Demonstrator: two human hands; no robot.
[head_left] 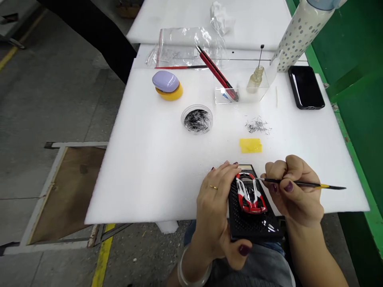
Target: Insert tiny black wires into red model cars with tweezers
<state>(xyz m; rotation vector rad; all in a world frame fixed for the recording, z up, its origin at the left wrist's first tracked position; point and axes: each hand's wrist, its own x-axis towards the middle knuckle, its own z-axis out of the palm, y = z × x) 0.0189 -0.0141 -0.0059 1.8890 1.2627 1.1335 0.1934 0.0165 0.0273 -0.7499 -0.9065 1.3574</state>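
Note:
My left hand (214, 207) is wrapped round the left side of a black display base (243, 223), its thumb on the near edge. On the base sits a small red and white model car (252, 195). Between thumb and fingers, my right hand (295, 187) pinches a thin black paintbrush (311, 184) with a yellow band. The brush tip points left and reaches the car's right edge; whether it touches is too small to tell. Just beyond the base, a piece of yellow tape (250, 145) lies on the white foam tabletop (143, 171).
Behind are a round dish of black fibres (196, 119), a loose pile of short black bits (257, 126), and a clear box (221, 95) with a red cutter (217, 71) and a small glass bottle (255, 79). A power bank (306, 87) and a dotted flask (302, 36) stand right.

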